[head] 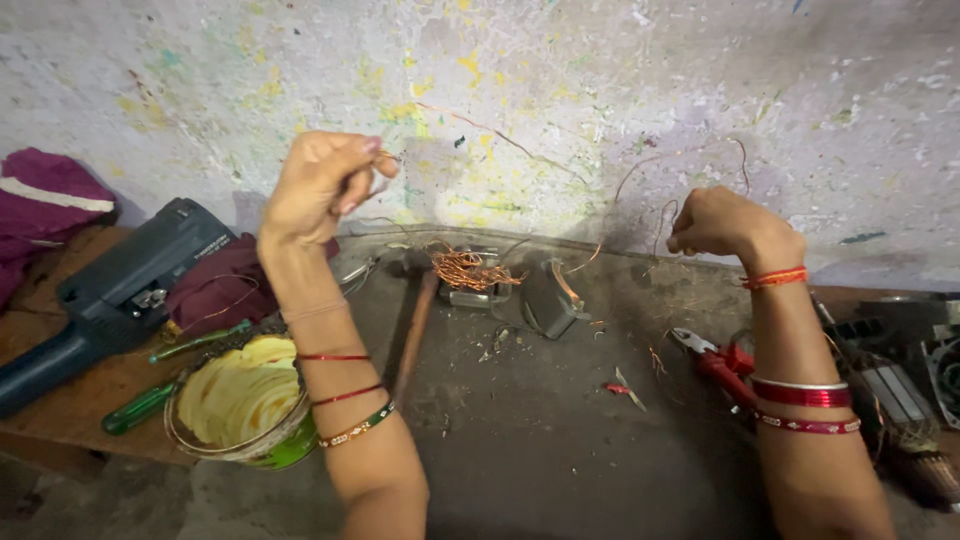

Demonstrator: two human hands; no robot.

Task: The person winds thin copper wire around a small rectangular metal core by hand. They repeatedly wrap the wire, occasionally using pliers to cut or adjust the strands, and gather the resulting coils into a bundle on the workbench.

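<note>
I log a thin copper wire (520,145) stretched across the upper middle of the frame, between both raised hands. Left hand (318,185) pinches one end; right hand (722,222) is clenched on the other, loops trailing. A tangled copper coil (468,268) sits on the motor part (478,290) at centre, so unwinding looks partial. Around: hammer (412,335), red-handled pliers (722,365), green screwdrivers (160,385), power tool (120,290) far left, bowl (245,405). Nothing blocks the wire.

Grey counter (520,420), dusty: hammer (412,330), copper wire tangle (468,268), red-handled pliers (718,362), green screwdrivers (150,400), round tin (245,405), dark power tool (120,290), maroon cloth (215,285).
</note>
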